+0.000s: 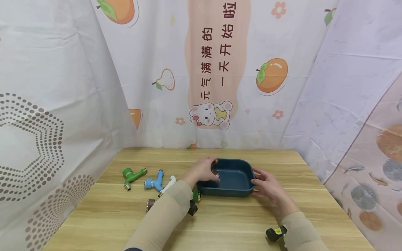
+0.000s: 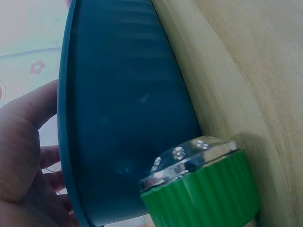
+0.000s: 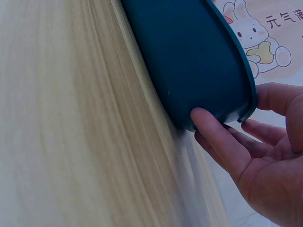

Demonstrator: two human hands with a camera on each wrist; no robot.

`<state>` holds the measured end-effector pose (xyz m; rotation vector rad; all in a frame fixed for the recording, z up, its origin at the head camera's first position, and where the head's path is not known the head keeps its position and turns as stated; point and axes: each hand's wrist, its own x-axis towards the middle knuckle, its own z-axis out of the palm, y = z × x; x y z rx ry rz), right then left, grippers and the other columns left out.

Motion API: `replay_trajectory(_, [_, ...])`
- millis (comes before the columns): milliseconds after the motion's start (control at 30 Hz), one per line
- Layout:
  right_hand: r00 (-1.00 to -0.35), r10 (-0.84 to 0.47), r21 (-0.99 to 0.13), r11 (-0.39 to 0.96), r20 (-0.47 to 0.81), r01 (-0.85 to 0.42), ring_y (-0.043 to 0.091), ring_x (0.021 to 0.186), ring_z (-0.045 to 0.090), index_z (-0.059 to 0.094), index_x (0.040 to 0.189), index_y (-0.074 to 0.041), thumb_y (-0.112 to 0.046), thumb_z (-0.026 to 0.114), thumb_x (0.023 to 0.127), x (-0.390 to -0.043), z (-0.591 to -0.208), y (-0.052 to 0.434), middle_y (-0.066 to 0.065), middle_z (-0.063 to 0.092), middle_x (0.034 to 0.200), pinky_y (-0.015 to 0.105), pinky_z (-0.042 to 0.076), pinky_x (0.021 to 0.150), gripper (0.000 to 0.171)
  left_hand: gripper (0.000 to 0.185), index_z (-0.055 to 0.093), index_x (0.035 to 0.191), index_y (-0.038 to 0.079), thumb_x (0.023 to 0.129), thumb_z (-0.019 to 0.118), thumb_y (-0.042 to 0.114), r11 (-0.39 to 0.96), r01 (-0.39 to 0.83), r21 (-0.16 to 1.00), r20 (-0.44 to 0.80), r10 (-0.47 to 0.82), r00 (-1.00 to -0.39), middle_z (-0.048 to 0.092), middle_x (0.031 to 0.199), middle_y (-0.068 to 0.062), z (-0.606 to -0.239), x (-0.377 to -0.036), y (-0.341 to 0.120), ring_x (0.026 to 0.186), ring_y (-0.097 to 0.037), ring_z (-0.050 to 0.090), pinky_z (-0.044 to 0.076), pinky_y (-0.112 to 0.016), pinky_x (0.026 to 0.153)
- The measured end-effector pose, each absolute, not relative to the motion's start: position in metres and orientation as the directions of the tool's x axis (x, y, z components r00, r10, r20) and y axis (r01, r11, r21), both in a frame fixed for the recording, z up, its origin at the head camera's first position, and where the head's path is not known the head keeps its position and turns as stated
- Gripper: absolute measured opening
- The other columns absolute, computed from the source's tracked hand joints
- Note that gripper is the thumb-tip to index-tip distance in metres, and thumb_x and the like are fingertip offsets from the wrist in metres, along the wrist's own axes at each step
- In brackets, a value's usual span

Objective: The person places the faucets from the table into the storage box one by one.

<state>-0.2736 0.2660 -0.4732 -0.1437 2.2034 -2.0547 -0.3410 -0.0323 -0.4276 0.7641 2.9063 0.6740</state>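
Head view: blue tray (image 1: pixel 233 191) mid-table (image 1: pixel 220 223), left hand (image 1: pixel 202 170) curled over its left rim, right hand (image 1: pixel 267 186) clasping right end.

Left wrist: green fitting (image 2: pixel 203 191) touching tray (image 2: pixel 123 118) wall.

Right wrist: thumb (image 3: pixel 218 137) pressed on tray (image 3: pixel 189 56) wall, grip grasping rim.

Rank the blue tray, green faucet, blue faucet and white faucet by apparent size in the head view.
1. blue tray, clearly largest.
2. green faucet and blue faucet: too alike to separate.
3. white faucet, but the left sleeve partly hides it, so this is unsure.
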Motion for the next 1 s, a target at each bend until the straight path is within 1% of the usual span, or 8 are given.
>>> replay_trajectory(233, [-0.988,-0.154,-0.997,0.079,-0.029,0.017,0.047,0.118,0.059,0.029,0.156,0.005,0.002,0.056,0.1,-0.2731,-0.4721,0.266,0.042,0.035,0.149,0.055,0.059,0.077,0.063,0.075,0.057,0.139,0.015,0.077,0.088,0.044,0.791,0.446,0.418,0.037,0.476,-0.879,0.055,0.134,-0.006,-0.4297,-0.341,-0.0303,0.115,-0.023,0.056,0.048,-0.042,0.1])
replay_trajectory(400, [-0.987,-0.158,-0.997,0.081,-0.024,0.012,0.047,0.118,0.059,0.028,0.157,0.005,0.0,0.057,0.1,-0.2721,-0.472,0.2668,0.041,0.035,0.149,0.055,0.059,0.077,0.063,0.078,0.057,0.142,0.015,0.077,0.088,0.045,0.804,0.434,0.406,0.016,0.468,-0.883,0.053,0.139,-0.007,-0.4306,-0.3404,-0.0287,0.117,-0.022,0.056,0.048,-0.042,0.101])
replay_trajectory(533, [-0.986,-0.164,-0.997,0.082,-0.025,0.012,0.046,0.12,0.058,0.028,0.157,0.004,-0.001,0.058,0.1,-0.272,-0.4721,0.2666,0.041,0.034,0.15,0.056,0.058,0.078,0.064,0.08,0.056,0.143,0.016,0.077,0.088,0.046,0.82,0.42,0.389,-0.001,0.456,-0.89,0.052,0.14,-0.007,-0.4327,-0.3412,-0.028,0.117,-0.022,0.057,0.048,-0.042,0.1])
replay_trajectory(633, [-0.986,-0.164,-0.997,0.081,-0.027,0.013,0.046,0.12,0.058,0.028,0.157,0.004,-0.001,0.058,0.1,-0.272,-0.4721,0.266,0.041,0.034,0.15,0.056,0.058,0.078,0.064,0.084,0.053,0.147,0.016,0.077,0.087,0.048,0.831,0.413,0.372,-0.005,0.447,-0.894,0.051,0.144,-0.008,-0.4333,-0.3416,-0.0276,0.125,-0.025,0.054,0.046,-0.044,0.104])
replay_trajectory(767, [-0.986,-0.162,-0.997,0.081,-0.026,0.013,0.047,0.121,0.058,0.028,0.157,0.004,0.0,0.057,0.1,-0.272,-0.4723,0.2656,0.041,0.035,0.15,0.056,0.058,0.078,0.064,0.091,0.049,0.151,0.015,0.077,0.086,0.052,0.843,0.414,0.344,0.003,0.44,-0.898,0.048,0.15,-0.01,-0.4342,-0.3429,-0.0269,0.136,-0.029,0.047,0.04,-0.047,0.111])
replay_trajectory(1000, [-0.986,-0.165,-0.997,0.082,-0.02,0.006,0.05,0.121,0.056,0.028,0.157,0.004,0.0,0.057,0.1,-0.2713,-0.4718,0.2659,0.041,0.035,0.149,0.056,0.058,0.078,0.064,0.091,0.049,0.151,0.015,0.077,0.086,0.052,0.842,0.403,0.359,0.004,0.43,-0.903,0.048,0.151,-0.011,-0.4315,-0.342,-0.0259,0.135,-0.03,0.047,0.041,-0.049,0.11])
